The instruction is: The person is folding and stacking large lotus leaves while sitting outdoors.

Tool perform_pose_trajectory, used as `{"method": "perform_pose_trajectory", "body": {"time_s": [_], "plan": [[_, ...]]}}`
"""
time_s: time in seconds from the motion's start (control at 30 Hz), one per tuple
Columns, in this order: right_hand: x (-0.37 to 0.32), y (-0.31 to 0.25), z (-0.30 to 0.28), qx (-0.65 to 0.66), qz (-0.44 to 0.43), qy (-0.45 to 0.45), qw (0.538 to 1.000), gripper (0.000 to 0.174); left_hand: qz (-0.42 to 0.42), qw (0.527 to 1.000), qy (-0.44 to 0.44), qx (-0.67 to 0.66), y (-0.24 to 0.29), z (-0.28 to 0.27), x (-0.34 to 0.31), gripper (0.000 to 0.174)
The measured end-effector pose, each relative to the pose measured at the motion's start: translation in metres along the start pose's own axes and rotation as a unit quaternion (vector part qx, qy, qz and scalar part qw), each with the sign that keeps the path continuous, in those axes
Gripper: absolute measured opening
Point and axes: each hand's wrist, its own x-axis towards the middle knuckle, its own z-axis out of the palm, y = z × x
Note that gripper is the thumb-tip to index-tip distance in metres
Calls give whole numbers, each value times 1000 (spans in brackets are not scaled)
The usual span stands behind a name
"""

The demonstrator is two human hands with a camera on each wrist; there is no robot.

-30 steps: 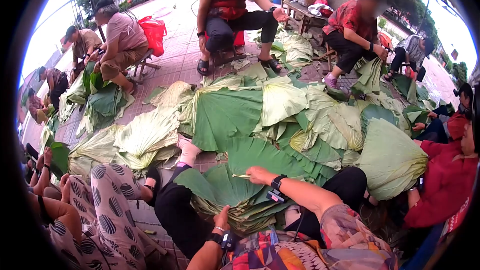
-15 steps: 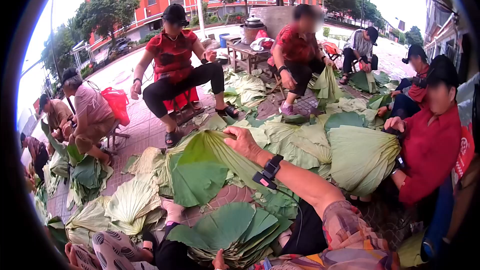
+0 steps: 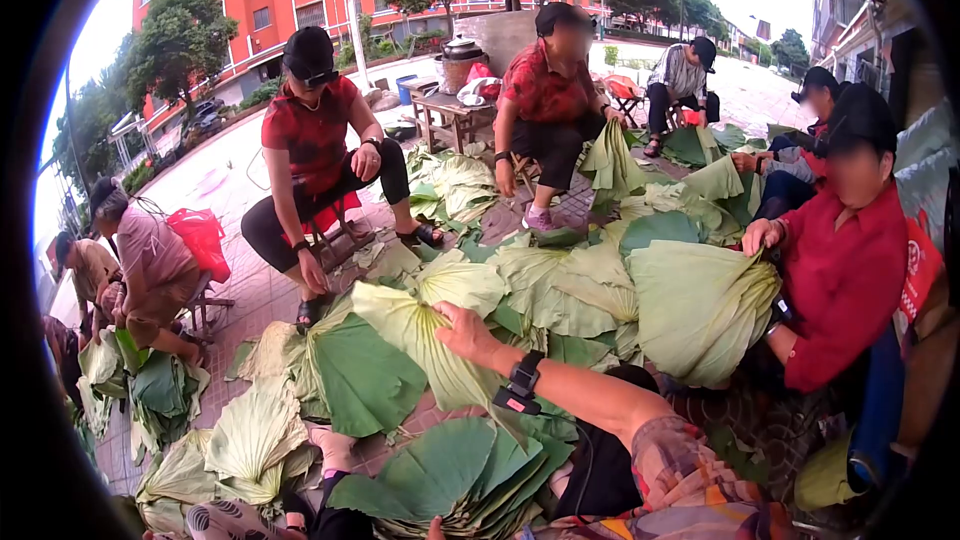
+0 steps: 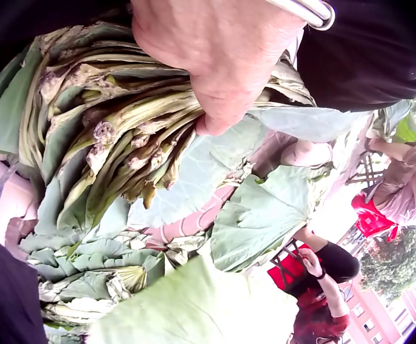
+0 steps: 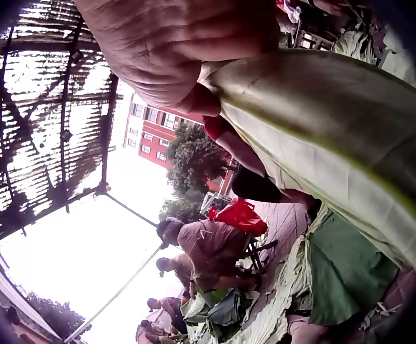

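The right hand (image 3: 468,336) is stretched forward over the leaves and pinches a large pale green leaf (image 3: 425,340) at its gathered centre. In the right wrist view the same leaf (image 5: 330,122) hangs from the right hand (image 5: 194,50). Low in the head view, a fanned stack of green leaves (image 3: 440,470) lies by the person's legs, with only a bit of the left hand (image 3: 435,528) showing at its near edge. The left wrist view shows the left hand (image 4: 211,57) gripping the bunched stem ends (image 4: 122,136) of that stack.
A dark green leaf (image 3: 365,375) and a pale one (image 3: 257,437) lie on the heap ahead. Seated people surround it, one at the right holding a big leaf bundle (image 3: 700,310). A wooden table (image 3: 452,112) with a pot stands behind on the brick paving (image 3: 225,330).
The head view has tilted up from the ground. The right hand has lifted a leaf off the stack and carried it forward; the leaf has swung and spread. The left hand stays at the stack.
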Motion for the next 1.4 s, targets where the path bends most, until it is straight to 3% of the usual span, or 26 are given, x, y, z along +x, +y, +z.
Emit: {"method": "perform_pose_trajectory", "body": {"time_s": [0.07,0.1,0.17,0.27,0.47,0.57,0.67,0.97,1.2,1.4], "plan": [[-12,43,19,-37,-45,-87,994,29,-1,1000,-9,-1,-2,-1,-1,38],[-21,52,24,-37,-43,-85,995,29,-1,1000,-13,-2,-2,-2,-2,37],[-32,63,32,-63,-92,-234,966,27,-2,1000,-17,-1,-2,-5,1,36],[-42,51,35,-94,-80,-285,950,23,-3,1000,-20,-5,-2,-10,5,39],[-59,23,47,-115,-87,-281,949,15,-15,1000,-26,-2,1,0,2,36],[-66,6,51,-146,-173,-306,925,14,-17,1000,-14,5,1,3,3,38],[-69,-10,52,-129,-203,-304,922,15,-10,1000,2,9,-4,7,2,40],[-77,0,71,-80,-267,-324,904,14,-15,999,23,25,3,9,5,48],[-78,-22,67,-78,-210,-337,914,12,-19,999,37,33,6,10,4,54],[-68,-38,58,-22,-219,-233,947,16,-16,998,51,40,5,11,3,60]]}}
